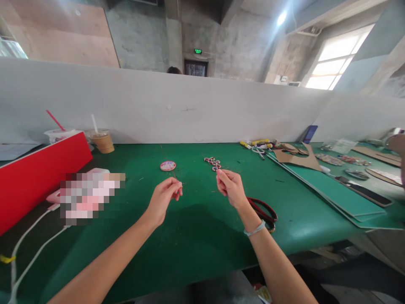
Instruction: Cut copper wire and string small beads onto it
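Observation:
My left hand [166,196] is closed in a pinch above the green table mat. Just beyond it lies a small round disc [167,166] with a pink and white pattern and a red rim. A thin dark line runs from the disc towards my left fingers; what they hold is too fine to make out. My right hand [231,186] pinches thumb against forefinger. A cluster of small round patterned pieces [213,163] shows right at its fingertips; I cannot tell whether they touch it. Under my right wrist lies a dark red strap [267,209].
On the left stand a red panel [47,173], a blurred-out pink item [91,196] with white cables, and a drink cup [103,141]. At the back right are yellow-handled tools [256,144], scissors [259,152] and cardboard [297,158]. Green boards [329,190] and a phone [363,191] lie right.

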`<action>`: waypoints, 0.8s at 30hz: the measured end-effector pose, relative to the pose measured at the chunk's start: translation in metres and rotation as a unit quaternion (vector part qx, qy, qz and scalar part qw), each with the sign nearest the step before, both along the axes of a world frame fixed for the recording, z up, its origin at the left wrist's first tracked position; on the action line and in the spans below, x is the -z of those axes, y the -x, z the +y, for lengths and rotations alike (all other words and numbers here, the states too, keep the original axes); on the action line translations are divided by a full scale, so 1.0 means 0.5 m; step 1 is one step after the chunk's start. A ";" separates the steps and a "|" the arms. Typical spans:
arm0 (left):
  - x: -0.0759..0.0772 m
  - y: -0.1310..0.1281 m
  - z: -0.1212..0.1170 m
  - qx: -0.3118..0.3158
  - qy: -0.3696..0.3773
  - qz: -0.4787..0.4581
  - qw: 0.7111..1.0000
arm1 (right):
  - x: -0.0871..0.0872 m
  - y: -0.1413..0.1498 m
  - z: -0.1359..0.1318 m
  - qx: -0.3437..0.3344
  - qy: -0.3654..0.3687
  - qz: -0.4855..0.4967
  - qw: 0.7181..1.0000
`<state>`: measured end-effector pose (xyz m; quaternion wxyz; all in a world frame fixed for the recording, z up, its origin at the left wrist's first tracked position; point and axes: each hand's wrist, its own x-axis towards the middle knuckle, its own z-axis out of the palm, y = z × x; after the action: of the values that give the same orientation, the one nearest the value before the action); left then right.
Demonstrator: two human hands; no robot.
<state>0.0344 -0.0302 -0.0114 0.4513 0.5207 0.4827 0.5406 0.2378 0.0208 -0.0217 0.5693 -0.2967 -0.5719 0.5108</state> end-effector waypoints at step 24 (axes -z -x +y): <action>-0.017 -0.040 -0.031 0.027 -0.032 -0.035 0.999 | 0.004 0.078 -0.046 -0.108 -0.021 -0.079 0.991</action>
<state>0.0545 -0.0458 -0.0031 0.4653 0.5282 0.4353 0.5612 0.1989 -0.0022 -0.0236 0.4699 -0.2600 -0.6545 0.5322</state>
